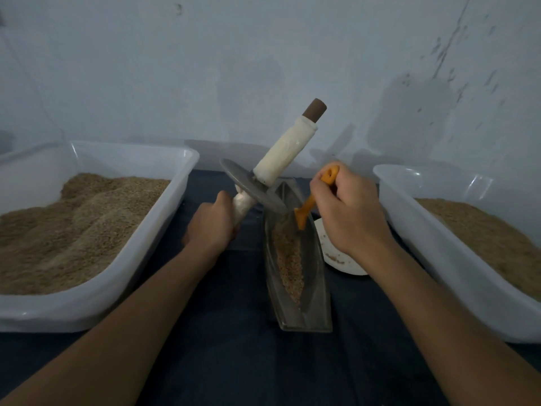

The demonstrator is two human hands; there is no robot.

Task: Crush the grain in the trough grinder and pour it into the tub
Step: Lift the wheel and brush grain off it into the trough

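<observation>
Our left hand [211,221] grips the wheel [253,190] handle, lifted; right hand [348,212] pinches the scraper [307,209] into the trough [295,259], lengthwise away from us.

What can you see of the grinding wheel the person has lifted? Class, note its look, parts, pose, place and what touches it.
The grinding wheel is a thin grey disc, metal by its look, on an axle wrapped in cream-white sleeves, with a brown end bare at the top. It is tilted, upper handle pointing up and right, and is held above the far end of the trough grinder. The left hand grips the lower handle. The orange scraper in the right hand sits close under the disc's rim; contact cannot be told.
</observation>
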